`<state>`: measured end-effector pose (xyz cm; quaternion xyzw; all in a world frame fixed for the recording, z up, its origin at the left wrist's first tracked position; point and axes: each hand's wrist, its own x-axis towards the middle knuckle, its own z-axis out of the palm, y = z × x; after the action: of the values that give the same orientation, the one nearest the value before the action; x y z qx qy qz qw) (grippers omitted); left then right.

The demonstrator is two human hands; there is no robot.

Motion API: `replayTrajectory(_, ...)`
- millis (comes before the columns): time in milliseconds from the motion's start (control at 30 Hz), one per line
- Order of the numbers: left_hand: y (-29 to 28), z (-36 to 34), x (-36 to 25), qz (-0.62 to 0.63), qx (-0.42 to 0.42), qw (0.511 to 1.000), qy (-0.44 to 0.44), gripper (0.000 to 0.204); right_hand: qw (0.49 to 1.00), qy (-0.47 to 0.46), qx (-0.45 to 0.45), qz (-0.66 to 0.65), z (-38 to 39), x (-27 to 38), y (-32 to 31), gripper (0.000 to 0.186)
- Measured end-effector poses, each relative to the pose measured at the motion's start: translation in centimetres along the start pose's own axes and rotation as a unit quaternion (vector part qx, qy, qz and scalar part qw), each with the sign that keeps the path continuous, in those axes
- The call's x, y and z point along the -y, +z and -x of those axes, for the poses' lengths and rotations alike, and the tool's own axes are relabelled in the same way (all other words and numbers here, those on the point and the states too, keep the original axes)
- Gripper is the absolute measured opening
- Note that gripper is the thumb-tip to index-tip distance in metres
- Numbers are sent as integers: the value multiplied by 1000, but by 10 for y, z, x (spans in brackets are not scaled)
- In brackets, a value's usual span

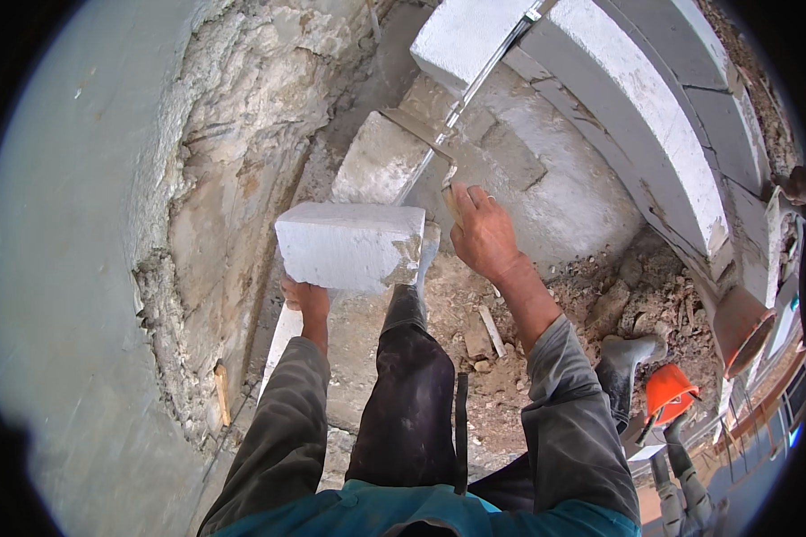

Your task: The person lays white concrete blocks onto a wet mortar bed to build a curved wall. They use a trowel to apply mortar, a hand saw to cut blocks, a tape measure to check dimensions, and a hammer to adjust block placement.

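Observation:
My left hand (305, 302) grips a white block (345, 246) from below at its left end; mortar is smeared on the block's right end. My right hand (484, 233) is closed round the handle of a trowel (421, 130), whose mortar-coated blade lies over another block (373, 166) with mortar on it. A long metal straightedge (475, 85) runs diagonally beside that block, under or against the trowel; which, I cannot tell. My booted foot (407, 304) stands below the held block.
Rough broken masonry (233, 161) borders a smooth grey surface (72, 224) at left. Stacked white blocks (627, 116) rise at right. Rubble (600, 295) lies below them, with a bucket (743, 331), an orange hard hat or container (670, 394) and, apparently, another person's limbs (681, 483) at lower right.

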<state>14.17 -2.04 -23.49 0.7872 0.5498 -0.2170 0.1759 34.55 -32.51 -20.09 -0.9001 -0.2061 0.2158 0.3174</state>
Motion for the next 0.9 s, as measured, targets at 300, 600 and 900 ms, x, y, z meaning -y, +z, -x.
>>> replayTrajectory(300, 13, -9, 14, 15, -104, 993, 52, 72, 998, 48, -38, -31, -8, -26, 11, 62)
replayTrajectory(600, 18, -80, 78, -81, -3, 996, 36, 81, 968, 108, -110, -200, 166, -22, -112, 55)
replayTrajectory(900, 38, 136, 9, -193, -18, 947, 256, 69, 819, 407, -301, 269, 496, -127, -355, 46)
